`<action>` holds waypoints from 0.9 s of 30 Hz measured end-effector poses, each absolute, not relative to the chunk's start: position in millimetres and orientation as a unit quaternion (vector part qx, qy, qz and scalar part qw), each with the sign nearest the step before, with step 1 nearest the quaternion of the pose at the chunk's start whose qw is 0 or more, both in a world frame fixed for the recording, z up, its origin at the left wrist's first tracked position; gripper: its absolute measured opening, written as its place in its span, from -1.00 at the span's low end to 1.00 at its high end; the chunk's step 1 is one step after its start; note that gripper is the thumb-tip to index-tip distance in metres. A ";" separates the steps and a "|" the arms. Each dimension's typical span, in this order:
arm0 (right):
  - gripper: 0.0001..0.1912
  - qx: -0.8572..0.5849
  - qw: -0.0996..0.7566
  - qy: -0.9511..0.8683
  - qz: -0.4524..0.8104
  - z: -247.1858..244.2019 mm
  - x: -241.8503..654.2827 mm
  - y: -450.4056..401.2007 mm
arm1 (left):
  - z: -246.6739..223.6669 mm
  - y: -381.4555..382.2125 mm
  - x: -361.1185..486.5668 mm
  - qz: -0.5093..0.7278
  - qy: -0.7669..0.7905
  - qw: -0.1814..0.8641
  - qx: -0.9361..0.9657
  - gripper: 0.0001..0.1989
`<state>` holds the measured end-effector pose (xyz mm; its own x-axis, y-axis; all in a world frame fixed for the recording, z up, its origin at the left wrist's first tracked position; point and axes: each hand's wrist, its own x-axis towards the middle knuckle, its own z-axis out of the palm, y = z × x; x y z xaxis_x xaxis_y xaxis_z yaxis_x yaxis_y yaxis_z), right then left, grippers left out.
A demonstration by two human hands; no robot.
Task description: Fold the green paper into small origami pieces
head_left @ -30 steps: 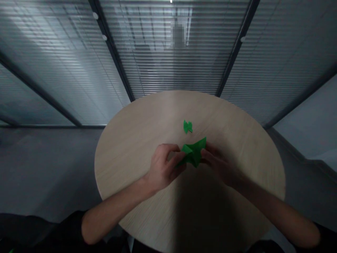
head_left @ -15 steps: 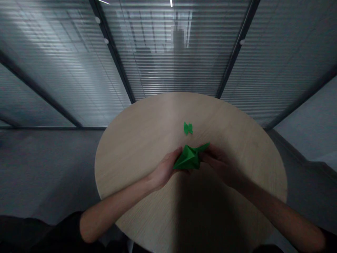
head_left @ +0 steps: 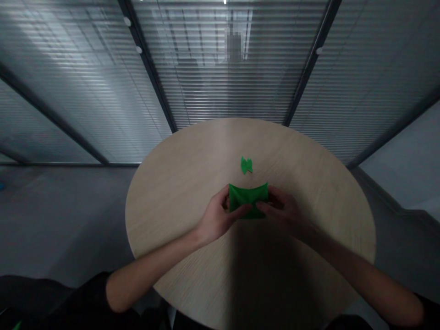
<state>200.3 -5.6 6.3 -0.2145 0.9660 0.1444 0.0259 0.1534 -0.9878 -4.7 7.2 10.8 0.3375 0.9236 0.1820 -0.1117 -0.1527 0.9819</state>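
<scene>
green folded paper (head_left: 248, 200) is pinched at each end by the curled left hand (head_left: 217, 216) and right hand (head_left: 281, 211).

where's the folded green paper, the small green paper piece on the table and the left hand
folded green paper (head_left: 248, 197): head view, middle of its upper face
small green paper piece (head_left: 246, 165): head view, its centre
left hand (head_left: 216, 218): head view, back of the hand

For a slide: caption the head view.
Left hand and right hand hold folded green paper over a round wooden table.
</scene>
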 end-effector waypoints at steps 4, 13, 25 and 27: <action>-0.72 -0.428 0.467 -0.586 0.506 5.4 196.0 -8.8 | 0.7 5.4 -7.3 0.468 0.375 0.483 0.638 -0.76; -0.79 -0.454 0.480 -0.559 0.500 4.2 195.3 -5.3 | 5.0 5.9 -6.7 0.444 0.333 0.604 0.571 -0.66; -0.71 -0.397 0.495 -0.520 0.571 13.2 207.6 -2.2 | 5.2 3.8 -19.1 0.460 0.265 0.370 0.762 -0.63; -0.69 -0.395 0.500 -0.515 0.574 12.9 207.3 -2.7 | 6.2 3.6 -20.0 0.454 0.264 0.349 0.776 -0.62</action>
